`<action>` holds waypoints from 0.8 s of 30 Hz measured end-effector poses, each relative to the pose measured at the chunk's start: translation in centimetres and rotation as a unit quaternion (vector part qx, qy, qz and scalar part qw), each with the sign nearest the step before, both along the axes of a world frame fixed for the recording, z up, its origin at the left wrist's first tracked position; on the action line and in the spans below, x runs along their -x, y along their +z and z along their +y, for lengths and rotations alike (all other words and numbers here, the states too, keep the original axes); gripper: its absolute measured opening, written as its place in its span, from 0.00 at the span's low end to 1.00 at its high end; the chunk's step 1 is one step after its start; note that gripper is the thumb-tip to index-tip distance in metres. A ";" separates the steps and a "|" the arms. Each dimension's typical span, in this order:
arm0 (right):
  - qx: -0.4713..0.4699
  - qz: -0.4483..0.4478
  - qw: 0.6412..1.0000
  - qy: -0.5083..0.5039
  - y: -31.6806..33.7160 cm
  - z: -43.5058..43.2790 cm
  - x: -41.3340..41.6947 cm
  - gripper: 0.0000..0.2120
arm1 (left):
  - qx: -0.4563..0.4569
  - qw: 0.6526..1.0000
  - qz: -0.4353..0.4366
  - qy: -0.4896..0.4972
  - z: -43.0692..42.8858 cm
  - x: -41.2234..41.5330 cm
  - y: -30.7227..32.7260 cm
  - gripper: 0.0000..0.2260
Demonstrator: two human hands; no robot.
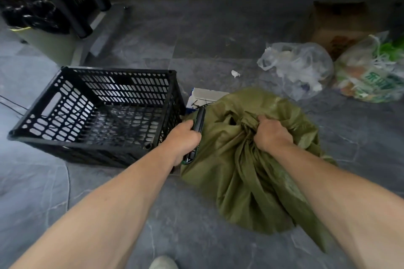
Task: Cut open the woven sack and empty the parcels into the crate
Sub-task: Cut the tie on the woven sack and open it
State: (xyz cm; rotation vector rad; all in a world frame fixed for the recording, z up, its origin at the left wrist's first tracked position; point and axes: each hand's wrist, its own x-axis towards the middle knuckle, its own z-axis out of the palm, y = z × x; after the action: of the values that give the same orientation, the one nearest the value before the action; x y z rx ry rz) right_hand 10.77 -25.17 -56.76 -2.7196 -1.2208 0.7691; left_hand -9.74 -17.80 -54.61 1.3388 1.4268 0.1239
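An olive-green woven sack (247, 172) lies bulging on the grey floor, its neck gathered into a bunch at the top. My right hand (272, 135) is clenched on that bunched neck. My left hand (185, 140) grips a black utility knife (199, 122), which points away from me along the sack's left side. A black perforated plastic crate (98, 113) stands just left of the sack, with nothing visible inside it. No parcels show; the sack hides its contents.
A white box (206, 96) sits behind the sack by the crate's right corner. Clear plastic bags (299, 67), a printed bag (371, 78) and a cardboard box (334, 26) lie at the right. Black table legs, a bin and dark crates stand at the far left.
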 end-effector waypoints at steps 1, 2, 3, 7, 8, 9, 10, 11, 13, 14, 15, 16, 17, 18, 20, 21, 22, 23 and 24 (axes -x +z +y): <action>0.014 -0.013 1.000 -0.005 -0.1 0.0 -0.8 0.22 | -0.007 1.000 0.000 0.006 0.2 0.2 -0.5 0.30; 0.027 -0.025 0.999 -0.009 -0.1 0.0 -1.5 0.22 | -0.015 1.000 0.002 0.011 0.3 0.4 -1.0 0.30; 0.036 -0.035 0.999 -0.011 0.0 -0.1 -2.3 0.23 | -0.024 1.000 0.009 0.014 0.4 0.5 -1.3 0.30; 0.051 -0.063 0.996 -0.023 0.5 0.1 -5.4 0.21 | -0.060 0.997 0.054 0.013 1.0 0.8 -3.0 0.22; 0.059 -0.068 0.996 -0.025 0.6 0.1 -6.0 0.20 | -0.067 0.996 0.065 0.016 1.1 0.9 -3.6 0.21; 0.067 -0.072 0.995 -0.028 0.6 0.1 -6.4 0.20 | -0.068 0.994 0.082 0.023 1.3 0.9 -4.4 0.22; 0.073 -0.079 0.994 -0.029 0.6 0.1 -6.7 0.20 | -0.067 0.992 0.106 0.030 1.4 1.0 -5.1 0.22; 0.074 -0.086 0.993 -0.030 0.6 0.1 -7.0 0.20 | -0.060 0.989 0.131 0.038 1.4 1.0 -5.9 0.23; 0.067 -0.102 0.992 -0.036 0.3 0.4 -6.8 0.19 | -0.045 0.985 0.160 0.049 1.6 1.0 -7.8 0.23; 0.062 -0.111 0.991 -0.036 0.0 0.5 -6.4 0.19 | -0.037 0.983 0.172 0.050 1.7 1.0 -8.7 0.23; 0.057 -0.118 0.991 -0.032 -0.4 0.8 -5.8 0.18 | -0.026 0.981 0.187 0.048 1.9 0.9 -9.7 0.24; 0.050 -0.121 0.991 -0.025 -0.9 1.0 -5.0 0.18 | -0.017 0.978 0.202 0.045 2.0 0.7 -10.5 0.24; 0.042 -0.121 0.992 -0.016 -1.4 1.1 -4.2 0.17 | -0.006 0.975 0.216 0.041 2.2 0.6 -11.3 0.24; 0.033 -0.119 0.992 -0.011 -1.9 1.3 -3.4 0.17 | 0.001 0.973 0.229 0.039 2.4 0.5 -12.1 0.24; 0.022 -0.121 0.992 -0.013 -2.7 1.5 -2.3 0.16 | 0.011 0.966 0.254 0.040 2.6 0.5 -13.4 0.22; 0.021 -0.126 0.992 -0.016 -3.0 1.7 -2.0 0.16 | 0.015 0.964 0.262 0.041 2.7 0.6 -14.0 0.22; 0.022 -0.131 0.991 -0.018 -3.1 1.8 -1.9 0.16 | 0.018 0.963 0.267 0.040 2.8 0.7 -14.7 0.22; 0.023 -0.136 0.990 -0.019 -3.2 1.9 -1.9 0.16 | 0.022 0.962 0.269 0.039 2.9 0.8 -15.4 0.22; 0.025 -0.138 0.990 -0.021 -3.3 2.0 -1.9 0.16 | 0.024 0.961 0.273 0.033 3.0 0.8 -16.0 0.22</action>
State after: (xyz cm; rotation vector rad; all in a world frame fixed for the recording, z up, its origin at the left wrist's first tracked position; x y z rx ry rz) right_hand 12.70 -23.15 -60.03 -2.9595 -1.1994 0.4334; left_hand -10.56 -14.83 -70.56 1.3418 1.9210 -0.2568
